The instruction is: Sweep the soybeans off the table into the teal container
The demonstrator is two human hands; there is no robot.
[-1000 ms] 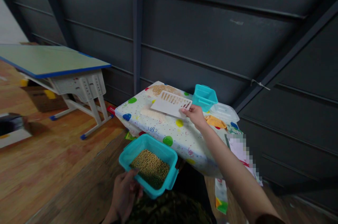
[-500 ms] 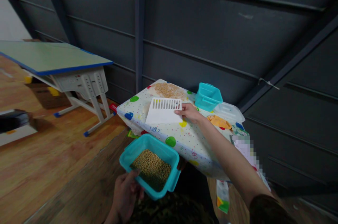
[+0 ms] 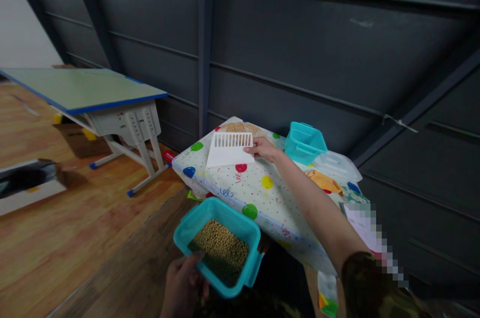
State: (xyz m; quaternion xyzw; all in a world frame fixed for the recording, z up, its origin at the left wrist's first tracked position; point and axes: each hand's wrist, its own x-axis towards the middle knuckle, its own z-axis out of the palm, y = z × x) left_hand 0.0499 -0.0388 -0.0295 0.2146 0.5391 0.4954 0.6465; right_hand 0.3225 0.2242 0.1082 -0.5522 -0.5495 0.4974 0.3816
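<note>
My left hand grips the near edge of a teal plastic box filled with tan beans, holding it just below the table's front edge. My right hand reaches across the table and pinches the right side of a white slotted scraper, which stands on the spotted tablecloth. Behind the scraper lies a loose pile of beans at the table's far corner.
A second, empty teal box stands at the back of the table next to a clear lid. Papers lie on the right end. A green-topped desk stands to the left on the wooden floor, dark wall panels behind.
My right hand has swung the scraper from lying tilted to standing upright and carried it toward the far bean pile. The bean box in my left hand has barely moved.
</note>
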